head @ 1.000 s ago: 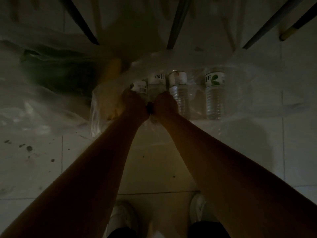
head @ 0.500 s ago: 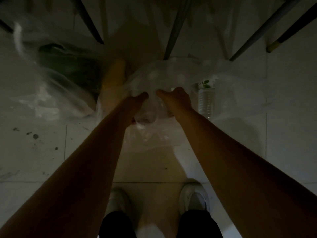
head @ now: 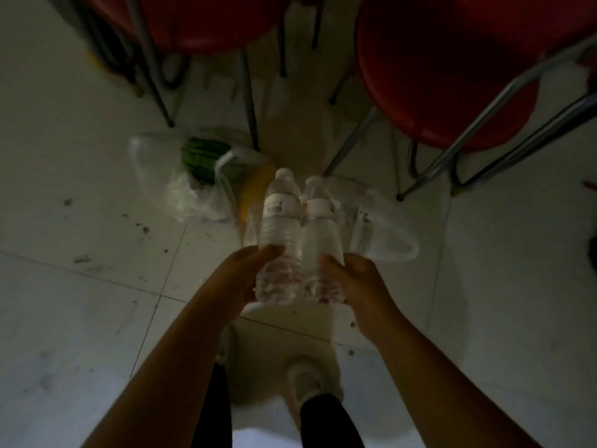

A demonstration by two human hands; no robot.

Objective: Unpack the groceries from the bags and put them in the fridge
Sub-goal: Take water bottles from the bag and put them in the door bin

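1. Water bottles: two are plainly in hand, held side by side at the centre of the head view, caps pointing to 12 o'clock, well above the floor (head: 80, 318). The left bottle (head: 280, 240) and the right bottle (head: 321, 240) touch along their sides. A sliver of a third bottle (head: 252, 234) seems to show at 9 o'clock of the left one, but blur makes that uncertain.

2. Left hand (head: 248, 276): it cups the lower flank of the left bottle, fingers curled round it from below.

3. Right hand (head: 358, 279): it holds the lower flank of the right bottle in the same way, thumb on top.

4. Risk, as I judge it: the bottles are clamped only by sideways pressure near their bases. If either hand eases, one could slide out between them and fall onto the shoes (head: 307, 379) or the tiles. Smooth plastic makes that more likely.

5. A second risk: the chair legs (head: 248, 101) stand close at 12 o'clock, so a forward swing could knock the caps against them.

6. Count, left to right: one bag (head: 181, 195) at 10 o'clock with a green melon (head: 202, 158) in it; one yellow item (head: 255, 189) beside it, unclear what; two, perhaps three, bottles in hand; one flattened clear bag (head: 387, 234) at 2 o'clock with one more bottle (head: 360, 231) faintly visible inside; two red chairs (head: 436, 69) above.

7. The fridge is not in view, so the carry is not yet done.
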